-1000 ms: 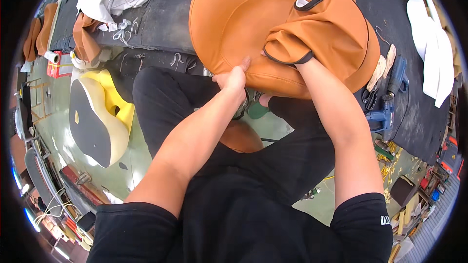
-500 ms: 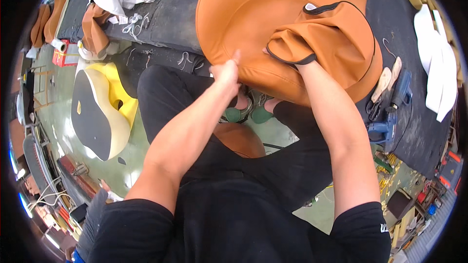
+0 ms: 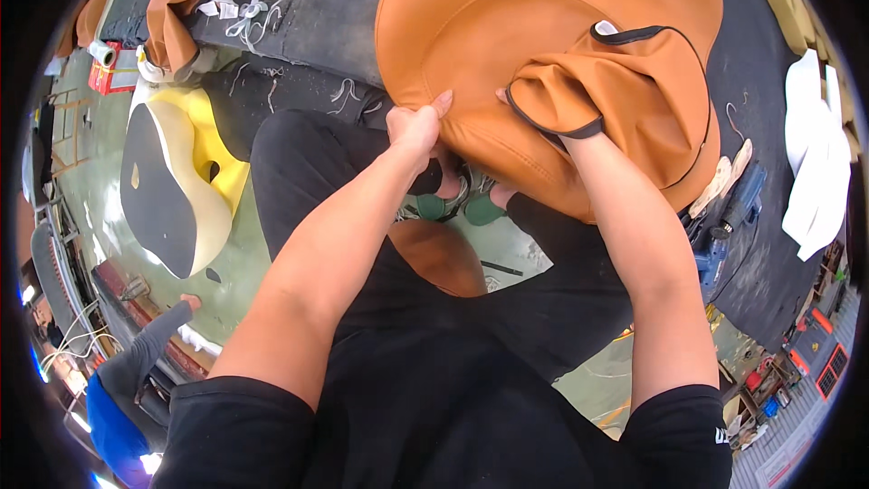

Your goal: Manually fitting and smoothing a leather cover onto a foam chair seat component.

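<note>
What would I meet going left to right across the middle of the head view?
Gray-faced foam cushion, left hand, bunched flap of the orange cover, blue tools, white material.

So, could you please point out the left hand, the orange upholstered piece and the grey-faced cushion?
Left hand (image 3: 416,129): head view, on the back of the hand.
Orange upholstered piece (image 3: 484,47): head view, on its smooth panel.
Grey-faced cushion (image 3: 164,192): head view, on its flat grey face.
</note>
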Demonstrator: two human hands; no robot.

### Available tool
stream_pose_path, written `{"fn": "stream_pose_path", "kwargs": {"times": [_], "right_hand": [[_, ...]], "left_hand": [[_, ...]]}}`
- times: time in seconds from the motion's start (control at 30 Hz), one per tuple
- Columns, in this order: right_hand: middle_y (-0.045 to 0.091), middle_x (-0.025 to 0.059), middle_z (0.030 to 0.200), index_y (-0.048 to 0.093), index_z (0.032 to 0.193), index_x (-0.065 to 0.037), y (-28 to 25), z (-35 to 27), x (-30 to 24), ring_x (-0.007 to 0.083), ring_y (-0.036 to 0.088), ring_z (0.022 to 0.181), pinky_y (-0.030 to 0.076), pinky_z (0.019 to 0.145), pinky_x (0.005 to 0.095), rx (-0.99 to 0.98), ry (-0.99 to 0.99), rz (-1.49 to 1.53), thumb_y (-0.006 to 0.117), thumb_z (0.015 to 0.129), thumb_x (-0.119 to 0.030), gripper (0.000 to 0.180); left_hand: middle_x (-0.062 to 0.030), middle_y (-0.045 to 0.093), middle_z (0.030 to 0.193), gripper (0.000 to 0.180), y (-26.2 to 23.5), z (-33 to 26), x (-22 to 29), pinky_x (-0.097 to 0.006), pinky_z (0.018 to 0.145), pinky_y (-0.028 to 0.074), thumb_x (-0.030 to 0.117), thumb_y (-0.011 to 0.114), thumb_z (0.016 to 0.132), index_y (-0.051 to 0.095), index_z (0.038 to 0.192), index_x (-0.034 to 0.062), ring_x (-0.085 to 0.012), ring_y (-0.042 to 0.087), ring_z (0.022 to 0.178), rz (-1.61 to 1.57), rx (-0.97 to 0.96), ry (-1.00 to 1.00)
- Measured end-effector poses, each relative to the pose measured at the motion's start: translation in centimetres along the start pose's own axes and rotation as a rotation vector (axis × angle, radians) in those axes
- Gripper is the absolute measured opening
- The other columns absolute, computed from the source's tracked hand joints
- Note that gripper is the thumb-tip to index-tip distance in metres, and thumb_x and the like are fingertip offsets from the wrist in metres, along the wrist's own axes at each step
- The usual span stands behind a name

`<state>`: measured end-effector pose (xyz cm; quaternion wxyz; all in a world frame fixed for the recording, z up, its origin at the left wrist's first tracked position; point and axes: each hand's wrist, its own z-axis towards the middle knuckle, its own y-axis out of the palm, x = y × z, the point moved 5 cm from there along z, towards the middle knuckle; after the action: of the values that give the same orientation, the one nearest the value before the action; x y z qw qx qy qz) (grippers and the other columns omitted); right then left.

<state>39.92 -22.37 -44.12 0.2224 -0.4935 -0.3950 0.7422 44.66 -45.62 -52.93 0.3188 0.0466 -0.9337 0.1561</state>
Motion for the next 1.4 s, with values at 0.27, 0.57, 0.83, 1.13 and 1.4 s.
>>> {"fn": "stream_pose_path", "kwargs": {"times": [0.27,0.57,0.83,1.13,1.4], "right_hand": [[0.076,0.012,0.098,0.08,0.087,-0.006,0.3,0.1,0.1,0.0321,0.071,0.094,0.055,0.087,0.0438,-0.034,0.057,0.028,0.087,0.081,-0.039,0.034],[0.073,0.0233,0.099,0.077,0.094,0.004,3.3,3.7,-2.0,0.0383,0.071,0.097,0.055,0.087,0.0445,0.145,0.117,0.245,0.083,0.079,-0.03,0.037],[0.069,0.0229,0.131,0.062,0.136,0.001,-3.8,2.3,-14.2,0.0361,0.066,0.123,0.05,0.106,0.0411,-0.379,0.37,0.026,0.079,0.091,-0.037,0.061],[0.022,0.0148,0.173,0.028,0.167,-0.02,2.3,16.0,-7.3,0.0437,0.022,0.157,0.025,0.118,0.0747,0.011,-0.327,-0.619,0.092,0.063,-0.057,0.128],[0.023,0.0087,0.174,0.041,0.163,-0.023,6.9,16.1,-5.1,0.0407,0.017,0.16,0.022,0.116,0.0766,0.101,-0.409,-0.474,0.091,0.056,-0.064,0.125]], "left_hand": [[-0.0262,0.076,0.116,0.062,-0.3,0.5,-0.7,-0.042,0.095,0.055,0.042,0.092,0.079,0.076,0.109,-0.0101,-0.0339,0.074,0.107,0.071,0.084,0.023],[-0.0373,0.062,0.135,0.105,-5.4,3.2,6.7,-0.044,0.105,0.052,0.051,0.094,0.075,0.044,0.135,-0.0192,-0.0407,0.065,0.127,0.38,0.254,0.239],[-0.0331,0.062,0.137,0.101,-6.8,3.8,5.8,-0.05,0.109,0.05,0.053,0.088,0.08,0.037,0.14,-0.0099,-0.0444,0.063,0.128,0.324,0.142,0.162],[-0.0359,0.066,0.126,0.091,-5.9,3.6,6.0,-0.051,0.105,0.051,0.052,0.085,0.083,0.036,0.131,-0.0084,-0.0476,0.066,0.121,0.339,0.179,0.199],[-0.0367,0.069,0.113,0.08,-6.3,3.6,5.3,-0.053,0.098,0.053,0.05,0.082,0.086,0.037,0.122,-0.0062,-0.0499,0.069,0.111,0.32,0.147,0.235]]}}
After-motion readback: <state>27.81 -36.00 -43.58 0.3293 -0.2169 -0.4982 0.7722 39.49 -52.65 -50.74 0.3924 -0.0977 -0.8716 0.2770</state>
